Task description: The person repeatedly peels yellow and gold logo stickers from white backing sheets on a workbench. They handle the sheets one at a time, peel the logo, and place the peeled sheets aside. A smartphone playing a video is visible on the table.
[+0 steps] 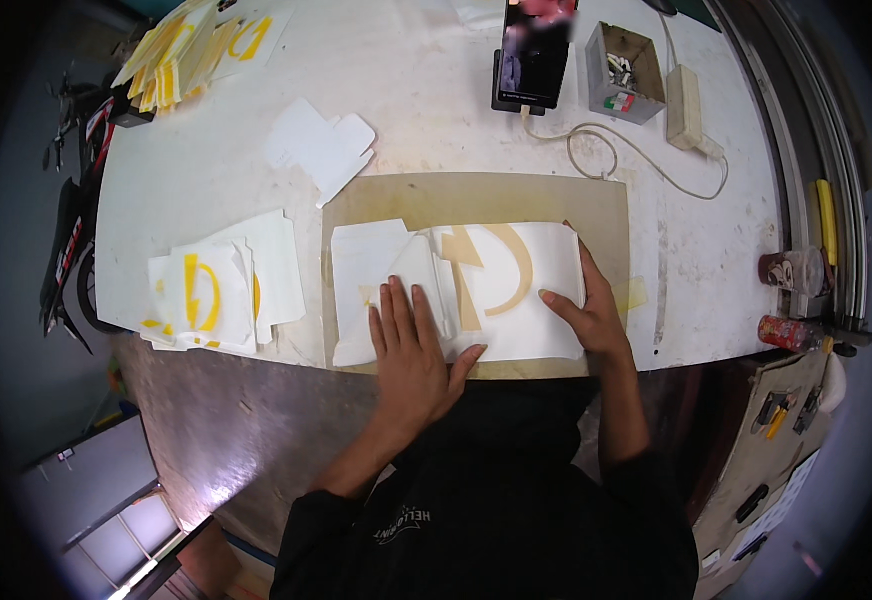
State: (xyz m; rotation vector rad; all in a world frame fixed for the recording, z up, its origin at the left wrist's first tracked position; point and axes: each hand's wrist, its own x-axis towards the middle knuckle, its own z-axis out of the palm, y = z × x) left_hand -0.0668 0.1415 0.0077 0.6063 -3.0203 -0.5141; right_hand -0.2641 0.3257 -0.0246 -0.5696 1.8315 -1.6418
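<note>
A white printed paper piece point(546, 255) with a large tan curved design lies in front of me on a brownish mat point(476, 195). White paper flaps point(366, 262) overlap its left side. My left hand point(411, 340) rests flat on these flaps, fingers stretched out and thumb spread toward the near edge. At the right edge, my right hand point(596, 315) grips the paper piece, with its thumb on top and its fingers along the side, partly hidden. To the left lies an uneven pile of white pieces with yellow print point(226, 285).
A loose white cutout point(326, 145) lies beyond the mat. Yellow-printed pieces point(176, 55) are stacked far left. At the back stand a phone on a holder point(531, 60), a box of small items point(626, 75) and a power strip point(686, 110) with a looping cable. Cups point(791, 270) stand right.
</note>
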